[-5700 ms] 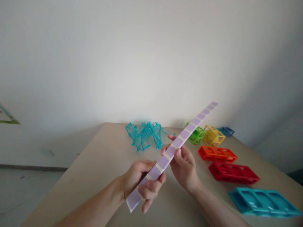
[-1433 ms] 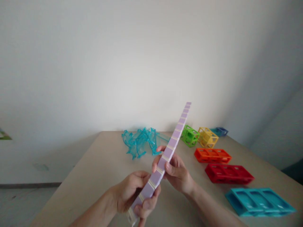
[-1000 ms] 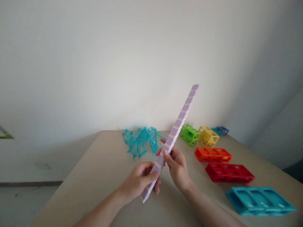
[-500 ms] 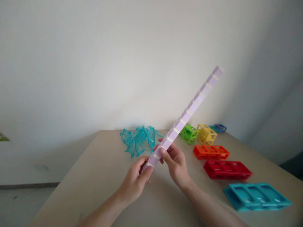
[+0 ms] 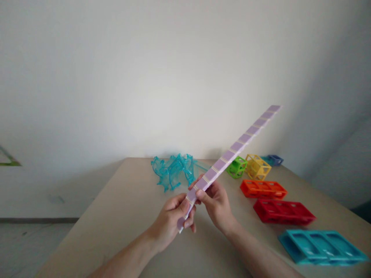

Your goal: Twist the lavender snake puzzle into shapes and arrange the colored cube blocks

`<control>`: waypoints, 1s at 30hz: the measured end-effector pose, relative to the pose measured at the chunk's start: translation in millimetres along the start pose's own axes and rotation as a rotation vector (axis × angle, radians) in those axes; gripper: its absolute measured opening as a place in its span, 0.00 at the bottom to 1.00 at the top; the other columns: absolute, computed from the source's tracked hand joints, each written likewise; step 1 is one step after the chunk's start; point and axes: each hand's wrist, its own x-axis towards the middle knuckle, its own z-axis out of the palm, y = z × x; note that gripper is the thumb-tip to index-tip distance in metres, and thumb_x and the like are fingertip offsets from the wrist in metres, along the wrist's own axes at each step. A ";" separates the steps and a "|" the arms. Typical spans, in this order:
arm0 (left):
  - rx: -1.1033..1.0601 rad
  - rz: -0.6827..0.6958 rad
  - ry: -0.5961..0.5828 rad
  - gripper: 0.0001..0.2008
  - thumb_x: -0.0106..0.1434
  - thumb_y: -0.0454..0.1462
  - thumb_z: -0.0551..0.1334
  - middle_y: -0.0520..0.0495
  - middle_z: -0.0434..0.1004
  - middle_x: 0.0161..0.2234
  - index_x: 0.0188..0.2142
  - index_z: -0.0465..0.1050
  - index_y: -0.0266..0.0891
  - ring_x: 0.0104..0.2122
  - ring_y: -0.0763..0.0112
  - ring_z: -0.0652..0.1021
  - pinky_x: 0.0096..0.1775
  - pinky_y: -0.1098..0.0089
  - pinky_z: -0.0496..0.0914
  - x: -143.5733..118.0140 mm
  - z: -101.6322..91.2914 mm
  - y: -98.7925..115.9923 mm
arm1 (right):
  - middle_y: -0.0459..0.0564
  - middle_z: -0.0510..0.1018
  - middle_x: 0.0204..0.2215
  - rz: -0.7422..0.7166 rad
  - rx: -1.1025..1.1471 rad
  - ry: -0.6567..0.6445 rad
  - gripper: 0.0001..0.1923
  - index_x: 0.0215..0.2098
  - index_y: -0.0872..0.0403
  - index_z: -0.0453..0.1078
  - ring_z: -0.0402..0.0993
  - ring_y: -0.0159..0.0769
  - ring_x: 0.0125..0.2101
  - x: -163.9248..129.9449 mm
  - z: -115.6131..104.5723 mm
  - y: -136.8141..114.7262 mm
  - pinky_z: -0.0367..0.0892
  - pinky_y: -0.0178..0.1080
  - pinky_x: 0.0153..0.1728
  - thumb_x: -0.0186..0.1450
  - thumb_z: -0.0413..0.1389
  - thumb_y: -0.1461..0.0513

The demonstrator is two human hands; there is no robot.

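Observation:
A long, narrow lilac stick (image 5: 227, 156), divided into segments by pale lines, slants from lower left to upper right above the table. My left hand (image 5: 172, 218) is closed around its lower end, with a short tip sticking out below the fingers. Just higher up, my right hand (image 5: 214, 202) pinches the stick with the thumb in front and the other fingers behind. Behind the stick, a green open-frame block (image 5: 237, 168) is partly covered by it. The far end of the stick stands free in front of the wall.
Translucent teal curved pieces (image 5: 174, 172) lie heaped at the table's (image 5: 116, 216) back. Down the right side are a yellow frame block (image 5: 257, 166), an orange block (image 5: 263, 189), a red block (image 5: 284, 211), a teal block (image 5: 321, 247) and a small blue piece (image 5: 275, 160).
The stick's far end has dropped and swung slightly right, and its face has turned. My left hand has shifted its grip, so the lower tip shows. The whole view has shifted slightly.

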 end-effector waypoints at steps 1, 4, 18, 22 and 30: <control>0.004 0.015 0.019 0.11 0.65 0.42 0.58 0.53 0.63 0.25 0.36 0.71 0.35 0.19 0.81 0.62 0.28 0.69 0.69 0.3 1.3 -0.8 | 0.47 0.77 0.29 0.000 -0.022 0.035 0.15 0.38 0.54 0.69 0.70 0.31 0.23 -0.8 2.1 -0.4 0.65 0.33 0.23 0.57 0.66 0.58; 0.027 0.074 0.081 0.11 0.65 0.42 0.59 0.53 0.63 0.27 0.40 0.71 0.36 0.23 0.79 0.66 0.32 0.68 0.69 0.7 4.9 -2.3 | 0.48 0.78 0.30 -0.028 -0.073 0.141 0.16 0.35 0.53 0.69 0.73 0.35 0.24 -2.9 8.0 -2.4 0.69 0.36 0.24 0.53 0.68 0.58; -0.163 0.002 -0.107 0.14 0.55 0.34 0.70 0.47 0.75 0.37 0.37 0.67 0.38 0.38 0.61 0.80 0.44 0.58 0.70 -3.8 7.3 8.6 | 0.50 0.75 0.39 0.084 0.267 0.031 0.21 0.47 0.49 0.65 0.62 0.25 0.14 -7.1 9.8 -10.1 0.54 0.31 0.11 0.58 0.61 0.53; -0.156 -0.004 -0.147 0.16 0.55 0.35 0.70 0.45 0.78 0.38 0.36 0.64 0.38 0.40 0.59 0.80 0.47 0.53 0.69 -5.0 8.3 10.7 | 0.48 0.75 0.36 0.130 0.305 0.005 0.19 0.45 0.49 0.66 0.60 0.25 0.13 -5.7 7.8 -15.2 0.55 0.32 0.11 0.58 0.62 0.54; 0.032 0.062 0.016 0.13 0.60 0.43 0.65 0.45 0.77 0.31 0.35 0.67 0.35 0.29 0.66 0.79 0.34 0.68 0.68 -1.4 -2.6 18.8 | 0.47 0.72 0.29 0.066 0.192 0.071 0.16 0.37 0.52 0.67 0.64 0.32 0.21 -2.7 7.4 -5.7 0.61 0.35 0.17 0.56 0.65 0.57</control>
